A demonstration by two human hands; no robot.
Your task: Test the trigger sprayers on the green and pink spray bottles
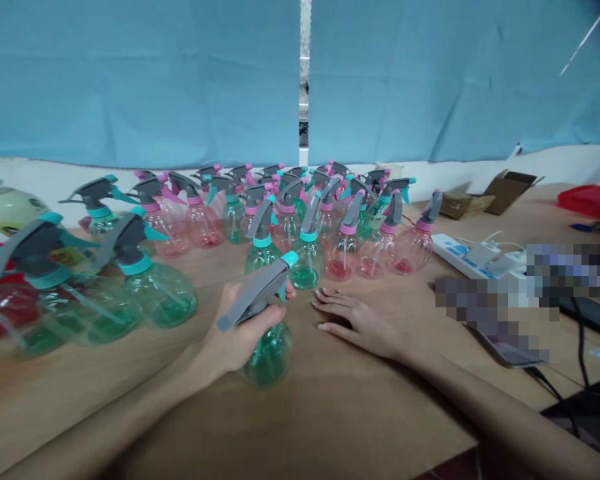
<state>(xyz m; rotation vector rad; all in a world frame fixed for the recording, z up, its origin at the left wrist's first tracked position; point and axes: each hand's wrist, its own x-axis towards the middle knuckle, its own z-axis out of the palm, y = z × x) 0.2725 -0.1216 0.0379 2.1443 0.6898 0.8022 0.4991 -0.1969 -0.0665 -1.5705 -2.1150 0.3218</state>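
My left hand [240,327] is wrapped round the neck and trigger of a green spray bottle [267,363], whose grey head with a turquoise nozzle points away to the right. The bottle stands close to upright at the near middle of the table. To its right, my right hand [357,323] lies palm down on the brown tabletop [330,413], fingers stretched out and holding nothing. Just beyond that hand is another green spray bottle [307,263] with a turquoise collar. A pink spray bottle [341,257] with a pink collar stands beside it.
Several more green and pink spray bottles [163,293] crowd the left side and back. At right lie a white power strip [450,250], a phone [505,350], cables and an open cardboard box [510,190]. A large pale bottle [7,207] stands far left, before a blue curtain [180,80].
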